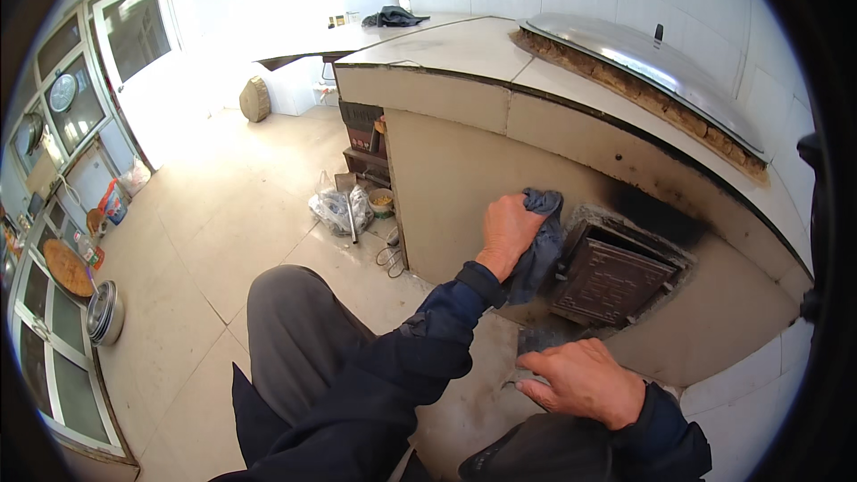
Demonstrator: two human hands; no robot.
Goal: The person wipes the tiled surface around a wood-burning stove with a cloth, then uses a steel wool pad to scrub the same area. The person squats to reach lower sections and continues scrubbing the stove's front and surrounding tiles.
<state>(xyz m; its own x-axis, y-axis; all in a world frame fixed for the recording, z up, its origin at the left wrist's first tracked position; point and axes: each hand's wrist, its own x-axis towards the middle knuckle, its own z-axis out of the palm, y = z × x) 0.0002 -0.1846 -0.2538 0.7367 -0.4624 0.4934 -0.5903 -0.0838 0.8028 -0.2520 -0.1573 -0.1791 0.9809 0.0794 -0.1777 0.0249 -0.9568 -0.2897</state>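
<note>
My left hand [511,227] is shut on a dark blue-grey cloth [541,251], which hangs down against the tiled front [442,181] of a built-in cooking stove. To the right of the cloth is the stove's small cast metal fire door [612,278], in a rough mortar frame. Black soot [653,211] stains the tiles above that door. Low in front of the stove, my right hand [582,378] hovers over or rests on my right knee [549,452]; contact cannot be told. Its thumb and fingers are apart, and I see nothing held in them.
A large metal lid [643,73] covers the stove's top. Beyond the stove's left end, a plastic bag [338,211], a metal-handled shovel [351,217] and a small bucket [381,202] stand on the floor. Stacked metal basins [106,314] and a round board [68,268] line the left wall.
</note>
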